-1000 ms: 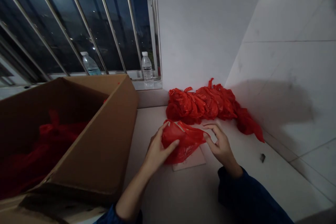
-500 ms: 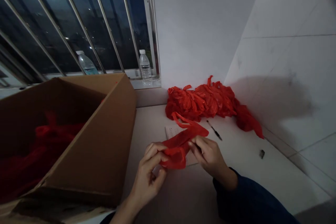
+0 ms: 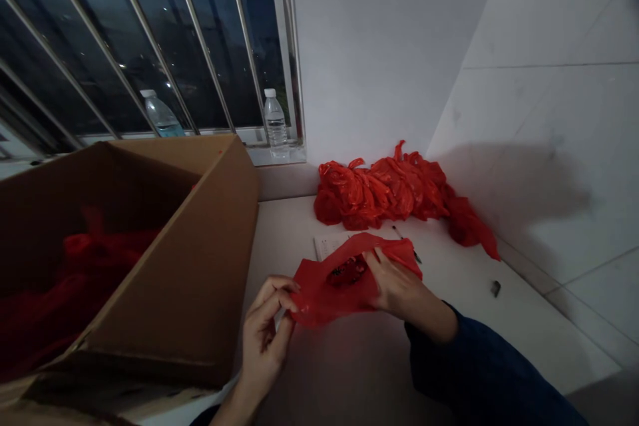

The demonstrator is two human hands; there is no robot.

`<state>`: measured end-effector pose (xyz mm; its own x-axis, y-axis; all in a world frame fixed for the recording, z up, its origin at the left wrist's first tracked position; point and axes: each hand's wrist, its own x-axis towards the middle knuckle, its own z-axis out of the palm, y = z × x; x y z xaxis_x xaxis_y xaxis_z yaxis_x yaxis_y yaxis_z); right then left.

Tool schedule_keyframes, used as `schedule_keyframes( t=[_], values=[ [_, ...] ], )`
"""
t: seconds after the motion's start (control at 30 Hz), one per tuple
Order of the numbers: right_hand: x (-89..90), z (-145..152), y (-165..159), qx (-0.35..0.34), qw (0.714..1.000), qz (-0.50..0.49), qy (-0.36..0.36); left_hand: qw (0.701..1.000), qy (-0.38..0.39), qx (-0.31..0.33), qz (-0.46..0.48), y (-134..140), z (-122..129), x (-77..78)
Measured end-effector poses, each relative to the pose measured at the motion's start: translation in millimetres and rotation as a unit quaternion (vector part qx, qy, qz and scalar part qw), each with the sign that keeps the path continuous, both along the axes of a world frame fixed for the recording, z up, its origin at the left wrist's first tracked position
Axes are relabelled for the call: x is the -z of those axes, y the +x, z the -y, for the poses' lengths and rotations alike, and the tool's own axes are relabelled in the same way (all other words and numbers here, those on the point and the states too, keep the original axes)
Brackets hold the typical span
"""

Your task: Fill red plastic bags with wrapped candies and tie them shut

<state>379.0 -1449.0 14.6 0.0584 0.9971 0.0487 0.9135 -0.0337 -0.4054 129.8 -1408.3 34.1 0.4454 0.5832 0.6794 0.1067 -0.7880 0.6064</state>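
A thin red plastic bag (image 3: 319, 286) is stretched between my hands above the table, its mouth spread apart. Through the opening, small dark patterned items (image 3: 347, 271) show, too unclear to name. At the bag's left edge, the fingertips of my left hand (image 3: 267, 326) pinch the plastic. My right hand (image 3: 402, 289) grips the right side, with its fingers reaching over the rim of the opening and some of them hidden by the plastic. Beneath the bag, a printed paper (image 3: 327, 246) is partly covered.
An open cardboard box (image 3: 210, 279) with red bags (image 3: 110, 253) inside stands at the left. A heap of knotted red bags (image 3: 384, 190) lies against the wall. A pen (image 3: 397, 233), a small dark object (image 3: 495, 288) and two water bottles (image 3: 275, 123) are also around.
The bag has gone from bunched to spread, exposing dark contents. My left hand has moved left, and my right hand has turned over the bag's opening. The bag now partly hides the pen.
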Motion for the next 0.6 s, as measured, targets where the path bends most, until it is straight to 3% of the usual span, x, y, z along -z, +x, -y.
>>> schedule_keyframes(
  t=[0.13, 0.33, 0.47, 0.6],
  values=[
    [-3.3, 5, 5, -0.02, 0.997, -0.061, -0.037, 0.999, -0.015, -0.035, 0.009, -2, 1, -0.7],
    [-19.4, 19, 9, -0.033, 0.998, -0.06, 0.014, 0.999, -0.005, -0.043, -0.008, -2, 8, -6.6],
    [-27.9, 37, 15, -0.026, 0.99, 0.023, 0.136, 0.997, 0.024, -0.055, -0.041, -3, 17, -11.5],
    [-31.7, 51, 29, 0.058, 0.947, 0.155, 0.275, 0.989, 0.093, -0.087, -0.07, 3, 25, -22.2]
  ],
)
